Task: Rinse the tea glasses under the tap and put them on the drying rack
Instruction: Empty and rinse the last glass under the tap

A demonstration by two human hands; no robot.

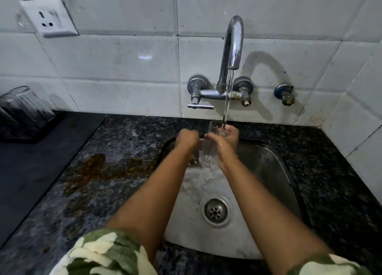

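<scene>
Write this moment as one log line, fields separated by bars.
step: rinsing | right hand: holds tea glass | tap: running | left hand: beside glass | sink: below

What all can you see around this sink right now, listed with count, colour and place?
clear tea glass: one, transparent, under the running water, over the sink, in the right hand's grip
curved chrome tap: one, silver, on the tiled wall, water flowing
stainless steel sink: one, grey, set in the counter, drain in the middle
speckled dark granite counter: one, black with a brown stain, around the sink
upturned clear glass: one, transparent, far left on a black tray
white wall socket: one, upper left on the tiles
blue-capped wall valve: one, right of the tap
left hand: one, closed, beside the glass
right hand: one, wrapped around the glass
</scene>
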